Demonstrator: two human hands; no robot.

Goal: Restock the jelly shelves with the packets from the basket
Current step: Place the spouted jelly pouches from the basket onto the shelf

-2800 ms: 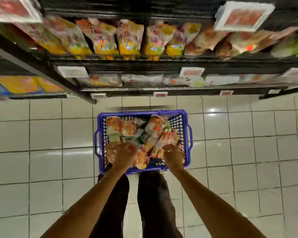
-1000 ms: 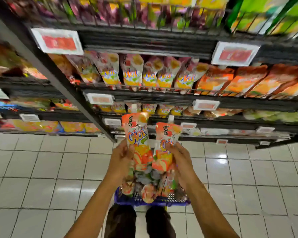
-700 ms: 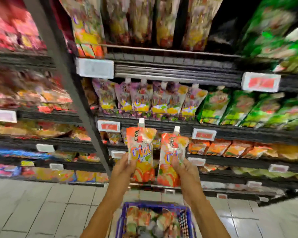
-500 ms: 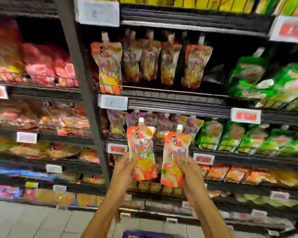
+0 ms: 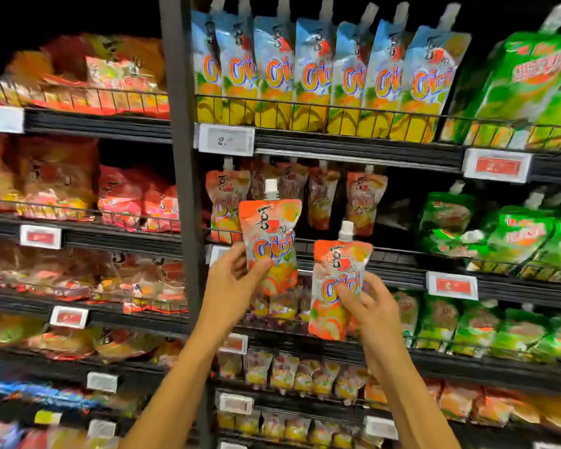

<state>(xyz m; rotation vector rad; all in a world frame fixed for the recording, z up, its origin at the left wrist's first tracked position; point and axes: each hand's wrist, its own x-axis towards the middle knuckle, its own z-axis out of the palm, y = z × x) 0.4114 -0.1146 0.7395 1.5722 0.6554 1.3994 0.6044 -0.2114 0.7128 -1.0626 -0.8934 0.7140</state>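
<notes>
Jutting above L hand (image 5: 230, 283), R hand (image 5: 374, 307): pouches (image 5: 269, 228) (image 5: 339, 264)

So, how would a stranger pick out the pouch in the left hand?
Start at the dark shelf upright. Just right of it, the left hand grips an orange pouch. It sits higher than the twin pouch in the right hand.

Upright post (image 5: 182, 189): landmark, running from top to bottom.
- Right of post, upper shelf: top row of pouches (image 5: 321, 76) standing behind a wire rail. A price tag (image 5: 224, 140) sits on the shelf edge just beside the post.
- Right of post, next shelf down: lower row of pouches (image 5: 318, 196).
- In front of that lower row: left pouch (image 5: 269, 241) held in left hand (image 5: 230, 286), nearer the post and higher. The right pouch (image 5: 336, 286), held in right hand (image 5: 370, 306), is farther from the post and lower. The two pouches are apart.
- Far right of post: stacked packs (image 5: 515, 238).
- Left of post: bagged goods (image 5: 78, 189) on several shelves.
</notes>
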